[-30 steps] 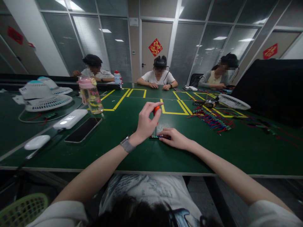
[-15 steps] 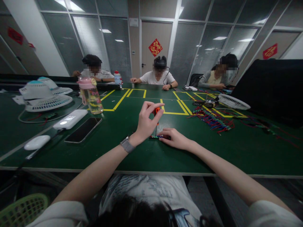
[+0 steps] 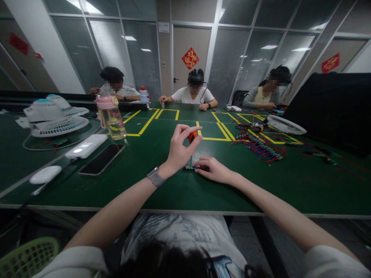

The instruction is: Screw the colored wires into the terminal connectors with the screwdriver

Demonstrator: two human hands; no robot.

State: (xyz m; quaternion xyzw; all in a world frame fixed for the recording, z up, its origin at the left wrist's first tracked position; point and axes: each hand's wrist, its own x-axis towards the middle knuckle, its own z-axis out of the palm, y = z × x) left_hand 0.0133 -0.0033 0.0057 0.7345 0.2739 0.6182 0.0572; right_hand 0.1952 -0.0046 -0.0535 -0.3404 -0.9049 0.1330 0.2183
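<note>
An orange-and-black screwdriver [image 3: 193, 136] stands upright, its thin shaft reaching down to a small circuit board [image 3: 189, 168] on the green table. My left hand [image 3: 180, 148] is closed around the screwdriver's handle, thumb and fingers bent about it, with a watch on the wrist. My right hand [image 3: 213, 170] lies low on the table, its fingertips pressing the right end of the circuit board. Part of the board is hidden under those fingers.
To the left are a phone [image 3: 102, 159], a white power bank [image 3: 86, 146], a pink-lidded bottle [image 3: 111, 117] and fans [image 3: 58, 119]. Wired circuit boards [image 3: 261, 146] lie in a row at right, near a black monitor [image 3: 333, 112]. Three people sit across the table.
The screwdriver's handle has turned slightly in my left hand, and the fingers have shifted a little. My right hand and the board stay in place.
</note>
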